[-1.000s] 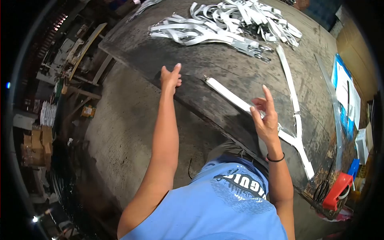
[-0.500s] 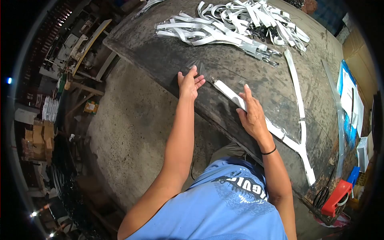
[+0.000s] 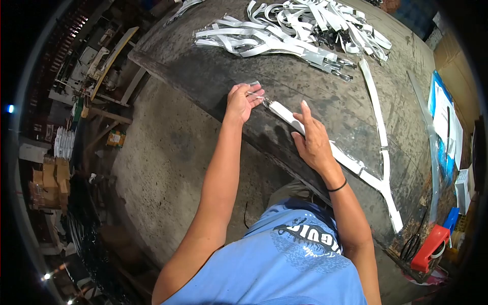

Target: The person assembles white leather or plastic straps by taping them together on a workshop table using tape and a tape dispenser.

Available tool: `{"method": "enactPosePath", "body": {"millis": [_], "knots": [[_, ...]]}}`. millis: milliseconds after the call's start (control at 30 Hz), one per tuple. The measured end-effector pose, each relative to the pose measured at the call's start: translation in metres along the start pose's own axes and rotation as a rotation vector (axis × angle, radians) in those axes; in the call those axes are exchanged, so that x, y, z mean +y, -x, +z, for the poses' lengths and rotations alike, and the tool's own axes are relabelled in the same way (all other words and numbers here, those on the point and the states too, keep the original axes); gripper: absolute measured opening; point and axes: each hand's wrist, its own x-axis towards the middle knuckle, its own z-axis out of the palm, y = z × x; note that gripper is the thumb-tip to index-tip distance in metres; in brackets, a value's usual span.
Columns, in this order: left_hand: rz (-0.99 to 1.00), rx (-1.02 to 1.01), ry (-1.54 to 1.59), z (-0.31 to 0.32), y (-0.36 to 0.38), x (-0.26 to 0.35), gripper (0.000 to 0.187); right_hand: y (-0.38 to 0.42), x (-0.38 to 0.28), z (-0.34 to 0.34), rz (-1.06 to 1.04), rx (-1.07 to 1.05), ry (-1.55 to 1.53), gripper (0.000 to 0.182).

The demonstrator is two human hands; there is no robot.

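A white Y-shaped strap (image 3: 348, 158) lies along the near edge of the dark table, one arm running up to the right. At its far left end sits a small metal clip (image 3: 266, 103). My left hand (image 3: 241, 105) is beside that clip, thumb and fingers closed on a piece of clear plastic (image 3: 254, 83). Over the strap's middle is my right hand (image 3: 316, 145), fingers stretched and spread, covering part of the white band.
Bundled white straps with dark clips (image 3: 310, 53) are heaped at the back of the table (image 3: 203, 66). On the right are a blue-and-white packet (image 3: 443, 119), a long clear strip (image 3: 428, 127) and a red tape dispenser (image 3: 429, 249). Concrete floor (image 3: 168, 142) shows left of the table edge.
My left hand has closed on the clear plastic, which lay just beyond its fingers before. My right hand has shifted slightly left along the strap.
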Motion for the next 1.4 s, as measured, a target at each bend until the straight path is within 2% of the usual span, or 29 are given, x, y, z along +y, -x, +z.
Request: {"method": "enactPosePath", "body": {"millis": [133, 200, 267, 300, 333, 400, 533, 600, 633, 667, 700, 733, 767, 833, 867, 900, 933, 1000, 1067, 1100, 1133, 1233, 1267, 1333, 1367, 1400], "knots": [[-0.099, -0.053, 0.073, -0.008, -0.008, -0.002, 0.029, -0.028, -0.002, 0.019, -0.020, -0.042, -0.051, 0.084], [-0.026, 0.034, -0.076, -0.003, -0.005, -0.004, 0.027, -0.036, -0.001, 0.030, -0.038, -0.058, -0.042, 0.083], [-0.033, 0.039, -0.111, -0.002, -0.008, 0.000, 0.028, -0.037, 0.003, 0.044, -0.069, -0.102, 0.131, 0.082], [-0.045, 0.047, -0.147, -0.001, -0.010, 0.002, 0.029, -0.034, 0.006, 0.049, -0.020, -0.184, 0.146, 0.081], [-0.047, 0.046, -0.149, -0.001, -0.011, 0.004, 0.029, -0.030, 0.009, 0.053, -0.017, -0.183, 0.146, 0.081], [-0.058, 0.015, -0.133, 0.001, -0.012, 0.007, 0.031, -0.025, 0.012, 0.056, -0.138, -0.143, 0.275, 0.079], [0.055, -0.029, -0.178, 0.016, 0.003, 0.007, 0.036, -0.027, 0.010, 0.051, -0.097, -0.157, 0.241, 0.079], [0.312, -0.066, -0.363, 0.024, 0.015, 0.002, 0.030, -0.028, 0.011, 0.047, 0.053, -0.209, 0.003, 0.080], [0.456, -0.133, -0.518, 0.021, 0.015, -0.005, 0.030, -0.028, 0.014, 0.047, 0.061, -0.210, 0.005, 0.080], [0.449, -0.137, -0.518, 0.019, 0.019, -0.010, 0.030, -0.028, 0.018, 0.047, 0.145, -0.141, -0.208, 0.081], [0.674, -0.197, -0.816, 0.018, 0.027, -0.014, 0.030, -0.028, 0.023, 0.048, 0.227, -0.068, -0.420, 0.082], [0.901, -0.256, -1.115, 0.018, 0.035, -0.017, 0.030, -0.029, 0.029, 0.048, 0.233, -0.065, -0.418, 0.082], [1.074, -0.332, -1.290, 0.017, 0.040, -0.019, 0.034, -0.030, 0.035, 0.047, 0.311, 0.040, -0.576, 0.081], [1.104, -0.395, -1.382, 0.015, 0.048, -0.030, 0.036, -0.032, 0.041, 0.047, 0.399, 0.228, -0.814, 0.080], [1.137, -0.455, -1.474, 0.014, 0.052, -0.036, 0.038, -0.031, 0.044, 0.046, 0.403, 0.230, -0.810, 0.080], [1.056, -0.506, -1.530, 0.013, 0.056, -0.038, 0.040, -0.032, 0.046, 0.043, 0.470, 0.299, -0.932, 0.078], [1.057, -0.510, -1.525, 0.011, 0.059, -0.040, 0.040, -0.031, 0.048, 0.041, 0.536, 0.369, -1.055, 0.076], [1.019, -0.572, -1.675, 0.007, 0.064, -0.043, 0.046, -0.027, 0.055, 0.028, 0.522, 0.414, -0.978, 0.070], [0.965, -0.605, -1.710, 0.008, 0.071, -0.040, 0.052, -0.021, 0.067, 0.009, 0.482, 0.336, -0.852, 0.065], [0.920, -0.637, -1.747, 0.008, 0.074, -0.039, 0.058, -0.021, 0.063, -0.001, 0.515, 0.370, -0.835, 0.047], [0.916, -0.642, -1.740, 0.008, 0.075, -0.040, 0.058, -0.020, 0.064, -0.012, 0.522, 0.369, -0.829, 0.047], [0.902, -0.667, -1.769, 0.008, 0.077, -0.042, 0.065, -0.021, 0.062, -0.039, 0.589, 0.173, -0.773, 0.022], [0.909, -0.671, -1.794, 0.009, 0.077, -0.042, 0.065, -0.022, 0.063, -0.044, 0.592, 0.172, -0.768, 0.022], [0.912, -0.676, -1.812, 0.010, 0.077, -0.042, 0.065, -0.029, 0.069, -0.055, 0.566, -0.136, -0.618, 0.024], [0.907, -0.676, -1.829, 0.010, 0.078, -0.041, 0.065, -0.033, 0.071, -0.057, 0.570, -0.139, -0.614, 0.024], [0.901, -0.676, -1.847, 0.011, 0.077, -0.041, 0.065, -0.039, 0.069, -0.059, 0.548, -0.284, -0.567, 0.026]]}}
